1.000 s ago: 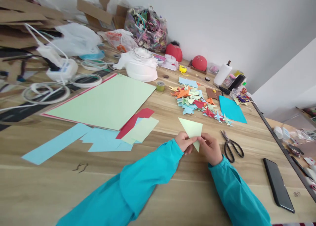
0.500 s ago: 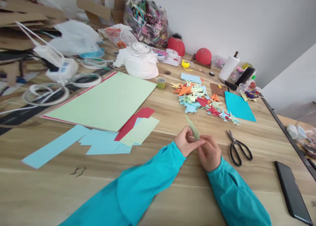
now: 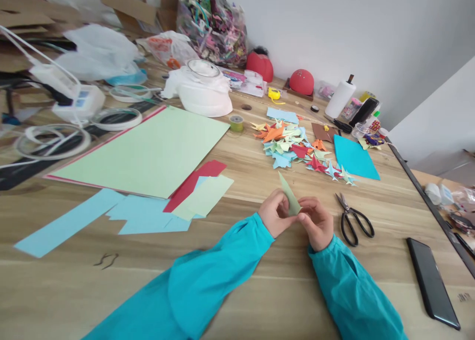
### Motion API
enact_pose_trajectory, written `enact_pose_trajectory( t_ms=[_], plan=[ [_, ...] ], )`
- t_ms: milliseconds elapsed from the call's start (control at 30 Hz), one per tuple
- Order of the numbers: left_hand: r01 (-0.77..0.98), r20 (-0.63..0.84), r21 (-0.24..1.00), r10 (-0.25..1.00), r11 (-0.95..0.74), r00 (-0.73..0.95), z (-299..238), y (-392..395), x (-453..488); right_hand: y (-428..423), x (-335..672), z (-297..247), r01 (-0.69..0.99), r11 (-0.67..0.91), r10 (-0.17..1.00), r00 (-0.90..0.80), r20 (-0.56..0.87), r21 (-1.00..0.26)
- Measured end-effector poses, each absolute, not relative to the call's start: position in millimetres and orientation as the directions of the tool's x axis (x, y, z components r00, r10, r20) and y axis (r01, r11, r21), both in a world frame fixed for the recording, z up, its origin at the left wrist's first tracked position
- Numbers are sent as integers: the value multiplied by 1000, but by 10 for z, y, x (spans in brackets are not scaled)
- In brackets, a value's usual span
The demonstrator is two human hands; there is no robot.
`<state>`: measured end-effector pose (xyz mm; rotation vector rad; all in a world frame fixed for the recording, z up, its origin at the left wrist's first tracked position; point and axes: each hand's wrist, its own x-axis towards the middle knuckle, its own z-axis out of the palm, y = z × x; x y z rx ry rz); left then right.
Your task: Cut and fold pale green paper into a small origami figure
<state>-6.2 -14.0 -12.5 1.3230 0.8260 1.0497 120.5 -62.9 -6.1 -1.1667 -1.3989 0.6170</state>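
Paper [image 3: 290, 197] is pinched by left hand [image 3: 273, 214] and right hand [image 3: 317, 225], right of centre, apparently for folding; careful creasing is called for.

— Looks from where?
— From the person's head, over the near side of the table [image 3: 274, 290].
— Faces which way?
— Forward and down, across it to the wall [image 3: 334, 33]. Meets that wall at a slant: shows the far side sloping down to the right.
— And how near?
— Sits near enough to show the left hand [image 3: 274, 214] and right hand [image 3: 318, 223] plainly, below and right of centre, and catches the sleeves [image 3: 222, 261] rising from the bottom edge. Leaves the full bag [image 3: 215, 28] well away, at the top.
— Counts how many views?
— Just one, taking in hands, table and wall together.
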Motion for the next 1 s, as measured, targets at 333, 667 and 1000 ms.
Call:
enact_pose_trajectory(
  t_ms=[333,667,1000],
  plan=[
    [-169,58,985,903,16,426,-83,-190,-69,-589,1179,-21,128,280,916,261,305,-951],
    [-388,-198,836,873,388,446,-124,-22,-68,-566,1192,-85,37,236,904,359,233,-971],
    [-337,-227,856,871,392,435,-93,71,-186,-513,1336,-188,32,34,842,538,46,-999]
  ],
)
